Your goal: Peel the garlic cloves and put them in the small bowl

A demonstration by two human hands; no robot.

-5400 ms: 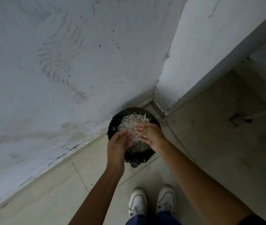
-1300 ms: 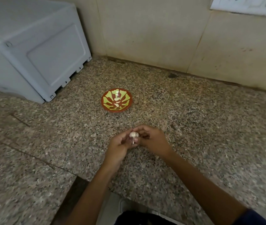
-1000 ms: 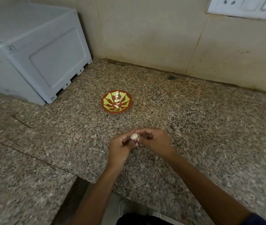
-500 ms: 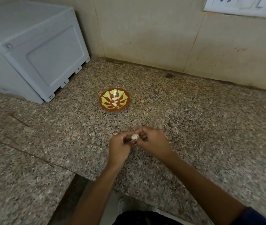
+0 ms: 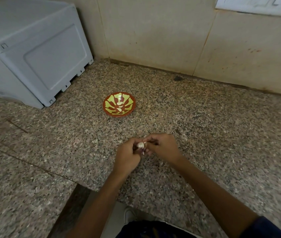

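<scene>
Both hands meet over the granite counter (image 5: 205,134), low of centre in the view. The left hand (image 5: 127,156) curls its fingers round a garlic clove (image 5: 140,144), and the right hand (image 5: 162,146) pinches the same clove from the 3 o'clock side, a bit of skin sticking up at its fingertips. The small bowl (image 5: 109,111), red with yellow-green markings, sits well apart at 11 o'clock from the hands, with two pale peeled cloves (image 5: 120,103) inside. A grey box (image 5: 33,54) stands at 10 o'clock.
</scene>
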